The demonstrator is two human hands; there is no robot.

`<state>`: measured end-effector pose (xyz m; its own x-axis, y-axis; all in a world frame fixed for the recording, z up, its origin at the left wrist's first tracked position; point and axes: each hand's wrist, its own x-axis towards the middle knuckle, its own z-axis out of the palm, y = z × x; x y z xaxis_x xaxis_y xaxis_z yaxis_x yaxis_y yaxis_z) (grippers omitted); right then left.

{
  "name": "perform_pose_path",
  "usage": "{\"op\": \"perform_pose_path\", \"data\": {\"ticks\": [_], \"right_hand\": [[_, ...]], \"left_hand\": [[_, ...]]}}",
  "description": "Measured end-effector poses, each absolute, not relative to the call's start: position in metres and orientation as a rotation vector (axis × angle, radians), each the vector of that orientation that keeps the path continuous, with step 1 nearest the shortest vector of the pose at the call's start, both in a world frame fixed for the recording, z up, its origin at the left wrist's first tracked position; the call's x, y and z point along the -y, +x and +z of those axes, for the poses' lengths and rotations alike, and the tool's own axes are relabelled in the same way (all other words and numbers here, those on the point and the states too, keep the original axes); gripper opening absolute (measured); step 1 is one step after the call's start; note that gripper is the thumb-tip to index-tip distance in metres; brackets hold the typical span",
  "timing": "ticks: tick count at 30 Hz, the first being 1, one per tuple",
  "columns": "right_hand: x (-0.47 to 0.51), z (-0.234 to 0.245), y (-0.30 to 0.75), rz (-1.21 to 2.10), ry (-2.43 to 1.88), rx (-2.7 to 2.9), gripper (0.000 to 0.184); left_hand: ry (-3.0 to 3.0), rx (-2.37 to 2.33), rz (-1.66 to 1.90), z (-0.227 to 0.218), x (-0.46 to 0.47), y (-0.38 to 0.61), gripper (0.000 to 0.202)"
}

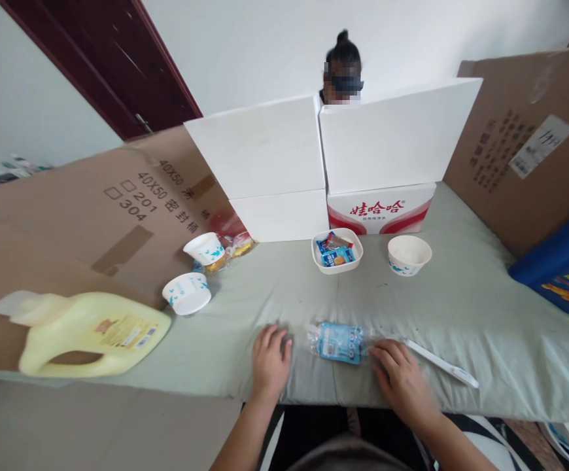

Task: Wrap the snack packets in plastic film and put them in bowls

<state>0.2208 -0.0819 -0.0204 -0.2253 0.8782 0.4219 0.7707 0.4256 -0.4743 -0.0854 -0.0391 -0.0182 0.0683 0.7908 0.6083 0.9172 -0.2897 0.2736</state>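
Note:
Between my hands a blue printed packet in clear plastic lies on the cloth-covered table. My left hand rests palm down to its left, a little apart from it, with nothing held. On the other side, my right hand lies with fingers stretched out toward the packet's clear right end; whether the fingertips touch the plastic I cannot tell. Just beyond the right hand is a long, thin white object, its near part beside my knuckles. I cannot make out its kind.
A white tray of small snack packets and a paper bowl stand ahead. White boxes form a barrier, with a person behind. At left are two more paper bowls and a yellow jug; at right, a blue bottle.

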Motion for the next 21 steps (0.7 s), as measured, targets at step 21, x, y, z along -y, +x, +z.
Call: {"op": "perform_pose_path", "data": {"ticks": [21], "right_hand": [[0.073,0.01,0.202,0.161,-1.073,2.079,0.03]], "left_hand": [[-2.655,1.607,-0.669,-0.003,0.035,-0.02,0.034]]}}
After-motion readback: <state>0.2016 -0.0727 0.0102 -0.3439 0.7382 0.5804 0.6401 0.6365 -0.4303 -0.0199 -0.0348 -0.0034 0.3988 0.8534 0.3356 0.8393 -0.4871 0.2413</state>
